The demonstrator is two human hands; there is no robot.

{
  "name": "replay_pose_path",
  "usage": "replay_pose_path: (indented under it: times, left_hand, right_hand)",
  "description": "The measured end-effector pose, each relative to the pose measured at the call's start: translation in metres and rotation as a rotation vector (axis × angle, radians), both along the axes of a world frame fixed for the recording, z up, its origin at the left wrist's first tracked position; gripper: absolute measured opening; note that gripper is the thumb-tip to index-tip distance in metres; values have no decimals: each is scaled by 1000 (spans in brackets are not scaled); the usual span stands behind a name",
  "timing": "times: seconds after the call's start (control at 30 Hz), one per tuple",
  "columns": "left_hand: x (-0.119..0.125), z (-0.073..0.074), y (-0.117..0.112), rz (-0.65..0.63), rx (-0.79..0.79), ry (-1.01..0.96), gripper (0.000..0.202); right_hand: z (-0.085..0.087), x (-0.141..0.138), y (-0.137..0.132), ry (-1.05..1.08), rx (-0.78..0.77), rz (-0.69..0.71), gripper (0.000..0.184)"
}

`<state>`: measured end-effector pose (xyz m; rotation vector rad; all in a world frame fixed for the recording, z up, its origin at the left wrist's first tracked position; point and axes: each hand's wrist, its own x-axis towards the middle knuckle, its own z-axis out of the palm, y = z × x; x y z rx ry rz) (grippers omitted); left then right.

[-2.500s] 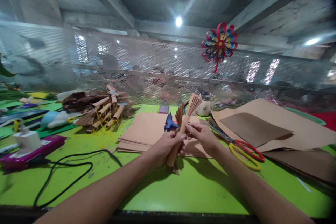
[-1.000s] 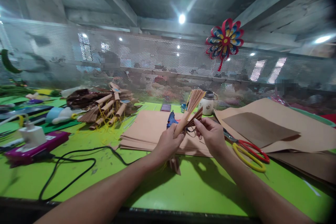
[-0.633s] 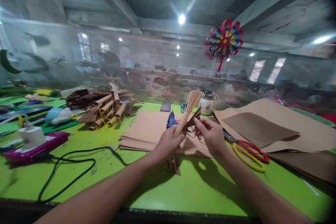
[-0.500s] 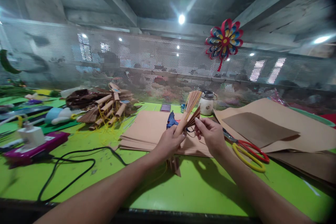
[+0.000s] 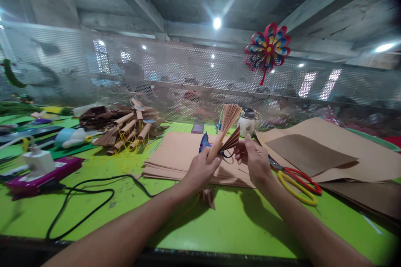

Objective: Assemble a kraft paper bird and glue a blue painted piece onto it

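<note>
- Pleated brown-paper roll (image 5: 216, 149): we hold it in our left grip (image 5: 202, 167), above the green surface (image 5: 232, 233), its long axis slanting up, away and rightward.
- Our right grip (image 5: 257, 162), thumb apart from curled fingers, is just beside the lower fan (image 5: 232, 138).
- We see plain tan tubing, ribbed fans, yellow string (image 5: 222, 113).

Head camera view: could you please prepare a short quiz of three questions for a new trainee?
1. Which hand grips the rolled brown paper?
2. True or false: the purple power strip lies at the right edge of the picture.
3. The handle loops of the scissors are: a) both blue; b) one red, one yellow; c) both green.

Key: 1. The left hand. 2. False; it lies on the left. 3. b.
</note>
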<state>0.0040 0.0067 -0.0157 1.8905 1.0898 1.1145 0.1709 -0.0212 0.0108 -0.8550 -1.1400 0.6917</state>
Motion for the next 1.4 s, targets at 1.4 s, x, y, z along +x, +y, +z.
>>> replay_pose_path:
  times: [1.4]
  left_hand:
    - [1,-3,0,-61,-32,-29,22]
  right_hand:
    - [-3,-1,0,-81,-49,115,40]
